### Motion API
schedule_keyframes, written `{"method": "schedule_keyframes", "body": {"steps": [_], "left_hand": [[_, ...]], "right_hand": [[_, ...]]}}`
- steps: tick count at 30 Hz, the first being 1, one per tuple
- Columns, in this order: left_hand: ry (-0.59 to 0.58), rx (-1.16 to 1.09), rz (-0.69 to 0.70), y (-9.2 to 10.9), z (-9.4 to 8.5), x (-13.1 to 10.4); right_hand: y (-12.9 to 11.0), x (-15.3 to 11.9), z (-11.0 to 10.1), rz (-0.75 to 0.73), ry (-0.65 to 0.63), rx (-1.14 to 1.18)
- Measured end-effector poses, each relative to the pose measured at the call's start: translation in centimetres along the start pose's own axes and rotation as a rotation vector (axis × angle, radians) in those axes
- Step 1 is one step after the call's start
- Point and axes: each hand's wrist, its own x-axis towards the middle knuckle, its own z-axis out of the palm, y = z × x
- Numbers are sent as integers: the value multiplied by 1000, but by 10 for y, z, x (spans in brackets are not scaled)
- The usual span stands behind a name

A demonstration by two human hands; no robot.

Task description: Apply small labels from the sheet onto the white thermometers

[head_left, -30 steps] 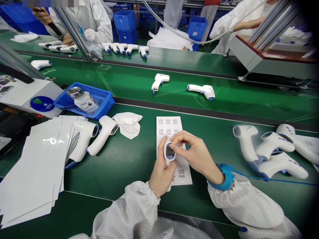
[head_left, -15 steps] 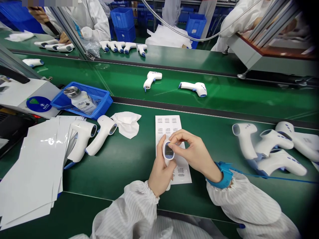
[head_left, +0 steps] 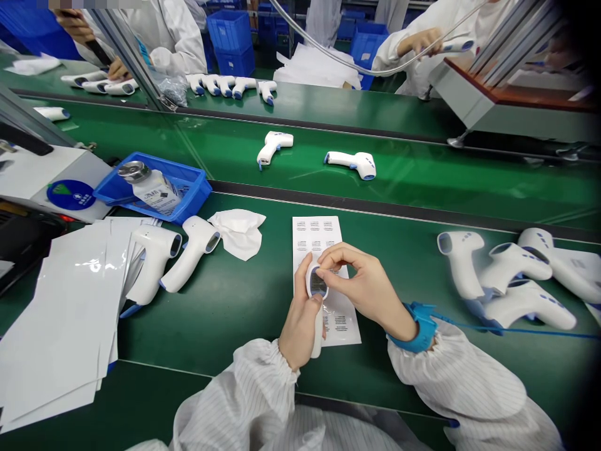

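Observation:
My left hand [head_left: 300, 322] is wrapped round a white forehead thermometer [head_left: 317, 335], its small dark screen facing up at me. The left thumb rests at the lower edge of that screen. Thumb and forefinger of my right hand [head_left: 361, 282] are pinched together at the screen's upper right edge; whatever is between them is too small to make out. Under both hands lies a sheet of printed labels [head_left: 317, 228], partly covered by them. A blue wrist strap [head_left: 416, 329] with a cord circles my right wrist.
More thermometers lie at left [head_left: 190, 254] and right [head_left: 507, 279]. A crumpled white cloth [head_left: 239, 232], a blue tray [head_left: 200, 194] with a bottle [head_left: 153, 188] and white sheets [head_left: 56, 326] are on the left. Two thermometers ride the green belt [head_left: 211, 147]. Co-workers sit beyond.
Both thermometers on the belt have shifted left. My left thumb has moved up to the screen's lower edge, and the handle shows more. At upper right, a co-worker's hand now shows with a thermometer.

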Motion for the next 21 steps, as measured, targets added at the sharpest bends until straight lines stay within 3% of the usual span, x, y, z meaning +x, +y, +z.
{"method": "schedule_keyframes", "body": {"steps": [18,21], "left_hand": [[4,1,-7,2,0,-2],[4,-1,5,2,0,-1]], "right_hand": [[3,0,2,-5,1,-19],[4,-3,1,-56,-78,-78]]}}
